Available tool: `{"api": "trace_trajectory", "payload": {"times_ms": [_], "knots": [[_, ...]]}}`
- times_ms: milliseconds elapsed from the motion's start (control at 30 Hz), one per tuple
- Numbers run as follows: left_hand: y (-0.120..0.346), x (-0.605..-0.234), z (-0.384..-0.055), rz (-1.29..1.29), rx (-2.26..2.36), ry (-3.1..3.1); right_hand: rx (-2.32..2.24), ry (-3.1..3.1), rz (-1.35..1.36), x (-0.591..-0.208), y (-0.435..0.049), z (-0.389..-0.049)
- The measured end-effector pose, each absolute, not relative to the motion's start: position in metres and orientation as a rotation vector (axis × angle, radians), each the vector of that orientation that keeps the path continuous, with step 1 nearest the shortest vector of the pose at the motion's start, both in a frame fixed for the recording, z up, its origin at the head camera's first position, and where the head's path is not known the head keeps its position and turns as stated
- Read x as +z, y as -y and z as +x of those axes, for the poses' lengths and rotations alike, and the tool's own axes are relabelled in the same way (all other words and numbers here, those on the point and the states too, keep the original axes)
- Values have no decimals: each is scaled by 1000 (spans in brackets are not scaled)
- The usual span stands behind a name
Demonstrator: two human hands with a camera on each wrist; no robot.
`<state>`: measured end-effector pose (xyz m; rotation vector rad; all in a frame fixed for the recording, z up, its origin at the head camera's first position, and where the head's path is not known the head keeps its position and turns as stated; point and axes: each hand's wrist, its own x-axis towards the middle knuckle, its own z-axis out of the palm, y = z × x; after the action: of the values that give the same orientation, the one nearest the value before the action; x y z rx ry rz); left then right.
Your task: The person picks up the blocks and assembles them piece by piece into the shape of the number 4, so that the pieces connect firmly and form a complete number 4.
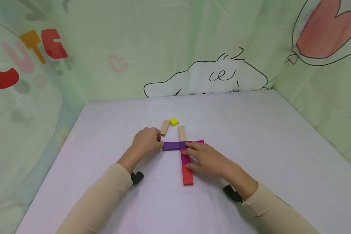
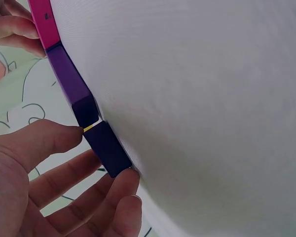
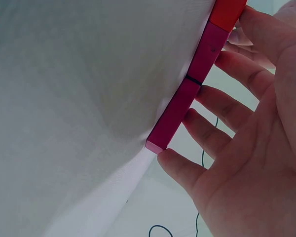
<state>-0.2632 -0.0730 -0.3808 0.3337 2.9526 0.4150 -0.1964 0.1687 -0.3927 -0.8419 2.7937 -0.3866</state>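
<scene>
Flat coloured blocks form a cross on the white table. Its left arm is a purple block [image 1: 171,146]. At that arm's outer end my left hand [image 1: 146,140] pinches a dark blue block [image 2: 108,150] between thumb and fingers, a narrow gap from the purple one. My right hand [image 1: 209,159] lies over the right side with fingers spread. Its fingertips touch the dark purple centre block [image 1: 182,145], a magenta block [image 1: 185,158] and the top of the red block [image 1: 188,177]. Another magenta block [image 1: 198,141] extends right, partly hidden by that hand.
A plain wooden block [image 1: 182,134] forms the cross's upper arm. Beyond the left hand lie another wooden block [image 1: 165,127], angled, and a yellow block [image 1: 174,122]. A printed cloth [image 1: 117,78] rises behind the white table [image 1: 237,123].
</scene>
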Motion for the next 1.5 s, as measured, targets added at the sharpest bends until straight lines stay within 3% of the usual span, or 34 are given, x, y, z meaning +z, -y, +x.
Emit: {"api": "trace_trajectory", "payload": {"times_ms": [1500], "knots": [[73,-377,-261,282,485,-2859,-380,-2792,-815,-395,-169,-198]]}}
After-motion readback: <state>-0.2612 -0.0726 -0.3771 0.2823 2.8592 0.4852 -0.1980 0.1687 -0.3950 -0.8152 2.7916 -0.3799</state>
